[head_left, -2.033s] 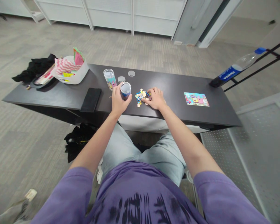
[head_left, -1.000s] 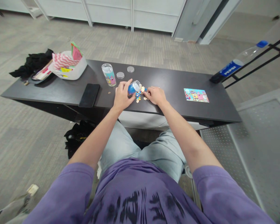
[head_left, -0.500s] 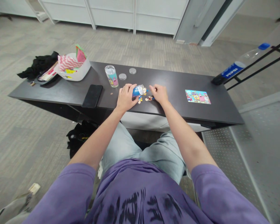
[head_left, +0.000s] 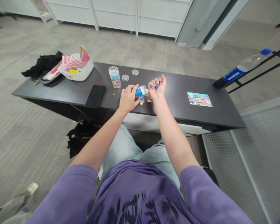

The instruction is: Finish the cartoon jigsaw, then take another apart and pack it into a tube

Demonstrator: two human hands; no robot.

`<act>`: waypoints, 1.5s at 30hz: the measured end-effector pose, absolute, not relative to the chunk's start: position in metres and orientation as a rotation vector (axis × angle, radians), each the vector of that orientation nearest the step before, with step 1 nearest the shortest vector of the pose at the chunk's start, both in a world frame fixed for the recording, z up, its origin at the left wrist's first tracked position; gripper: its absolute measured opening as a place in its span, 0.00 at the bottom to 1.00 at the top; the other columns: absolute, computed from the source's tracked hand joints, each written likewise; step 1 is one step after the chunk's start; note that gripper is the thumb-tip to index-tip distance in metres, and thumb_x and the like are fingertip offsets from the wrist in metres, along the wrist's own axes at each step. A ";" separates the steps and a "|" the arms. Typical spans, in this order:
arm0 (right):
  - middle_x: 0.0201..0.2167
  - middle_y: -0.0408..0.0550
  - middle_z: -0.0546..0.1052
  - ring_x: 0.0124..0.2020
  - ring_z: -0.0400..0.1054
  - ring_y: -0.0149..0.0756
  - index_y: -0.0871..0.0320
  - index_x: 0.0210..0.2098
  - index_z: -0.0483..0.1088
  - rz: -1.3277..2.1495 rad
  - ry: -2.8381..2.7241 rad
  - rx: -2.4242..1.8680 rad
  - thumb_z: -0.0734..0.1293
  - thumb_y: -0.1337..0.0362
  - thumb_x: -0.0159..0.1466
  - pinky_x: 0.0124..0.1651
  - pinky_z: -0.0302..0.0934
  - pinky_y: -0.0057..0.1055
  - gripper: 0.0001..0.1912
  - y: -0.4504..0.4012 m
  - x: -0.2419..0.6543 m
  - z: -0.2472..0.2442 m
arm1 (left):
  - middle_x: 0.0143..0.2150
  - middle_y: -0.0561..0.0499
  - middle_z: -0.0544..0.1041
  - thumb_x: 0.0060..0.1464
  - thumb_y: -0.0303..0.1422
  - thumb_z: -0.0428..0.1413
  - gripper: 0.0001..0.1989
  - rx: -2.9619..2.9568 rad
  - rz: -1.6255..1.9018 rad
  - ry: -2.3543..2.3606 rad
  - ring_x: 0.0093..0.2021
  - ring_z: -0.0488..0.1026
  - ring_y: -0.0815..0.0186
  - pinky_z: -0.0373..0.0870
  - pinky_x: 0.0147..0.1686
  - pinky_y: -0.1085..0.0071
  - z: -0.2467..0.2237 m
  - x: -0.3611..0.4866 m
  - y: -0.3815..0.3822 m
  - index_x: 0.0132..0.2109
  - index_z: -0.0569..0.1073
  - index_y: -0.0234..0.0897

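Observation:
My left hand [head_left: 128, 97] is wrapped round a clear jar with a blue label [head_left: 140, 91], which lies tipped on its side with its mouth to the right. Puzzle pieces [head_left: 142, 101] lie on the dark table just below that mouth, and some show inside it. Close to the jar's mouth, my right hand [head_left: 159, 87] is turned palm up with fingers curled over several puzzle pieces [head_left: 156, 86]. A second jar [head_left: 114, 77] with a cartoon label stands upright to the left. Two silver lids [head_left: 125, 77] lie near it.
A cartoon picture card [head_left: 199, 99] lies on the right of the dark table [head_left: 175, 107]. A Pepsi bottle [head_left: 235, 73] leans at the right end by a black rail. On the left are a black phone [head_left: 95, 96], a white basket [head_left: 85, 72] and black cloth [head_left: 43, 63].
My right hand has turned from palm down to palm up, lifting puzzle pieces off the table towards the jar's mouth. My left hand still holds the tipped jar.

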State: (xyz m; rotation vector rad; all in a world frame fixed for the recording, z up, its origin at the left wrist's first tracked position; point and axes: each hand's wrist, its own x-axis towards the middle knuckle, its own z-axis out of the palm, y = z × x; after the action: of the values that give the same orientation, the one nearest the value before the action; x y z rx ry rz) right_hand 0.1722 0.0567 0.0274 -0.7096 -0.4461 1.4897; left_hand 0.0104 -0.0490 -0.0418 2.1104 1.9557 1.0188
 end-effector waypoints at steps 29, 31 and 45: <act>0.30 0.38 0.59 0.27 0.61 0.33 0.47 0.33 0.59 1.182 -0.714 -0.691 0.62 0.27 0.84 0.35 0.65 0.30 0.36 0.058 0.128 0.037 | 0.82 0.24 0.81 0.78 0.46 0.68 0.36 1.989 1.124 1.996 0.83 0.78 0.30 0.77 0.81 0.37 -0.045 0.013 -0.043 0.85 0.75 0.38; 0.30 0.39 0.61 0.28 0.62 0.33 0.47 0.33 0.60 1.183 -0.697 -0.661 0.61 0.26 0.83 0.35 0.66 0.30 0.36 0.060 0.127 0.034 | 0.82 0.24 0.80 0.78 0.45 0.67 0.36 1.984 1.117 2.001 0.84 0.78 0.30 0.77 0.82 0.37 -0.044 0.013 -0.044 0.85 0.74 0.38; 0.31 0.38 0.71 0.26 0.68 0.29 0.49 0.37 0.66 1.255 -0.533 -0.742 0.60 0.34 0.88 0.35 0.69 0.26 0.31 0.064 0.119 0.035 | 0.83 0.24 0.80 0.77 0.41 0.66 0.36 1.983 1.090 2.022 0.84 0.77 0.29 0.77 0.81 0.37 -0.042 0.014 -0.045 0.85 0.73 0.38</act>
State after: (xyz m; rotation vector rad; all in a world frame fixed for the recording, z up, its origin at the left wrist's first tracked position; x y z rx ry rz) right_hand 0.1187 0.0638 0.0353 -0.7424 -0.5328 1.2553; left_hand 0.0135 -0.0445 -0.0424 1.9826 2.0220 1.0898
